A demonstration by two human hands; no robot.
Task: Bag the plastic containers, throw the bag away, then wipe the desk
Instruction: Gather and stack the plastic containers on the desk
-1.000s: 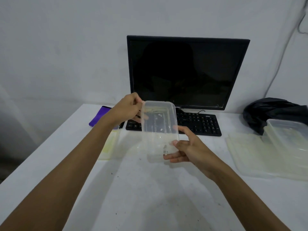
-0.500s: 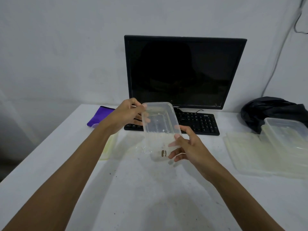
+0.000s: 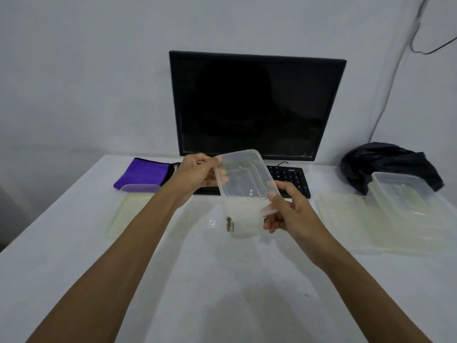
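Above the middle of the table (image 3: 222, 293), just in front of the keyboard (image 3: 289, 178), we hold one clear plastic container (image 3: 243, 191) tilted, its far end up and its near end low, close over the tabletop but apart from it as far as we can tell. Our left hand (image 3: 195, 175) pinches the far rim, thumb on top and fingers (image 3: 220, 177) curled behind the wall. Our right hand (image 3: 286, 214) clamps the near right edge, thumb over the rim, other fingers curled underneath. So both sets of fingers are closed on the container, none spread free.

Handling, as we judge it: thin see-through plastic, v. light, w/ walls that probably flex if squeezed mid-span. Whitish residue or moisture sits in the low end, so the inside could be slick and may drip if tipped further. Best hold is the rim or corners, where the lip stiffens it; a two-point hold at opposite ends, as now, keeps it from twisting. One hand at a corner should be enough to carry it.

The other container (image 3: 403, 196) rests on flat lids (image 3: 346, 216) at the right, touching the black bag (image 3: 385, 162) behind it. One more lid (image 3: 128, 214) lies at the left, near a purple cloth (image 3: 141, 174), prob. for wiping later. Bagging is not yet begun; the bag lies crumpled and needs opening first.
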